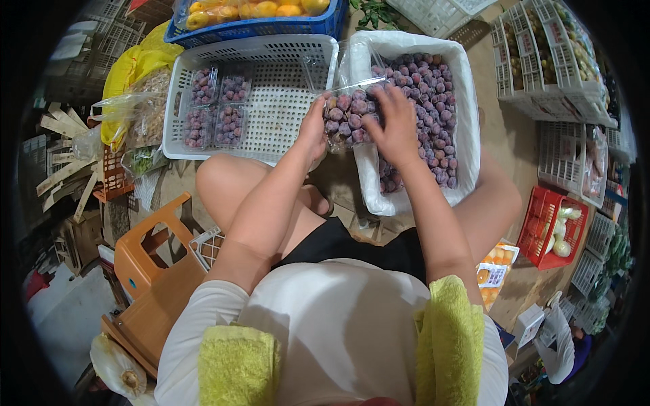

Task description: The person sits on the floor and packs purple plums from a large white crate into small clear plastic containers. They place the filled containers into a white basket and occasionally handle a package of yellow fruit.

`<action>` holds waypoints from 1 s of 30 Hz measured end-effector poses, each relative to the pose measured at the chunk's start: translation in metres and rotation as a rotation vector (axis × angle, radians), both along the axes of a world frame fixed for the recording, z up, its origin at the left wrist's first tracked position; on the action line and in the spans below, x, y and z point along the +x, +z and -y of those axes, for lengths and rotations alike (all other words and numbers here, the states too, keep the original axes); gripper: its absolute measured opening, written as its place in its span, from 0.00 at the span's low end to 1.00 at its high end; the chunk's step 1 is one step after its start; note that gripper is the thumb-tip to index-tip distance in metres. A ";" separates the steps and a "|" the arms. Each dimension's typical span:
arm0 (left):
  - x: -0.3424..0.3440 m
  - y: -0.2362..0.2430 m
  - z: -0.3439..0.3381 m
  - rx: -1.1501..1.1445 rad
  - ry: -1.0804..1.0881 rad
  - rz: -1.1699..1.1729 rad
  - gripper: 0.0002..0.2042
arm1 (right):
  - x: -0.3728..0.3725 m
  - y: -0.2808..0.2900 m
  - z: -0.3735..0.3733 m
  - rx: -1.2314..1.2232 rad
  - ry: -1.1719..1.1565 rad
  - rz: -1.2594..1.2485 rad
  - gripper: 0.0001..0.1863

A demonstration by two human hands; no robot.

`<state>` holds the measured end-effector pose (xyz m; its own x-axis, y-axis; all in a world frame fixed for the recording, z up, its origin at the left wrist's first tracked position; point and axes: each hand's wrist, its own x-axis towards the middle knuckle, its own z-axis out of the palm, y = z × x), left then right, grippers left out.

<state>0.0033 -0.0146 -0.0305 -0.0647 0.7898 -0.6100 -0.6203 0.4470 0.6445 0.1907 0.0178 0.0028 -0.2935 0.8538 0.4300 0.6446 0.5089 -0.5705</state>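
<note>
My left hand [313, 128] grips the left side of a clear plastic clamshell box [333, 145] filled with purple plums [349, 115]. Its lid stands raised on the far side. Over the box's right part lies my right hand [396, 128], thumb and fingers spread apart and touching the plums; the fingertips are partly hidden. Just right of the box is a crate with a white liner [467, 88], holding many loose plums [437, 128]. On the left, a white perforated basket [271, 51] contains several filled plum boxes [231, 122] at its left end.
A blue crate [267, 28] of yellow fruit stands behind the basket. Left are a yellow bag [128, 74], wooden slats [61, 176] and an orange-brown plastic chair [145, 250]. Stacked white crates [562, 95] and a red crate [535, 237] of pale vegetables line the right.
</note>
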 end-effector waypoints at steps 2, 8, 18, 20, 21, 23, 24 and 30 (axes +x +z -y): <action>-0.002 -0.001 0.000 0.004 -0.009 0.017 0.21 | -0.002 0.013 0.015 0.037 0.120 0.213 0.31; -0.002 -0.013 0.000 0.049 -0.037 -0.032 0.22 | -0.022 0.001 -0.006 -0.048 -0.078 0.058 0.21; -0.004 -0.007 0.003 0.016 -0.027 -0.006 0.21 | -0.025 0.003 0.026 0.061 0.346 0.227 0.23; -0.005 -0.002 0.001 0.006 -0.039 -0.052 0.21 | -0.018 0.005 0.019 -0.018 0.483 0.126 0.21; -0.006 0.002 0.003 0.002 -0.038 -0.012 0.22 | -0.015 0.012 0.016 -0.042 0.492 0.097 0.20; -0.005 0.010 0.001 -0.010 -0.042 0.014 0.22 | -0.009 0.015 0.012 -0.055 0.384 0.040 0.20; -0.004 0.011 0.002 -0.017 -0.042 0.027 0.22 | -0.004 0.014 0.010 -0.018 0.404 0.091 0.21; -0.005 0.007 -0.001 0.047 -0.053 -0.011 0.21 | -0.007 0.017 0.016 0.080 0.300 0.231 0.21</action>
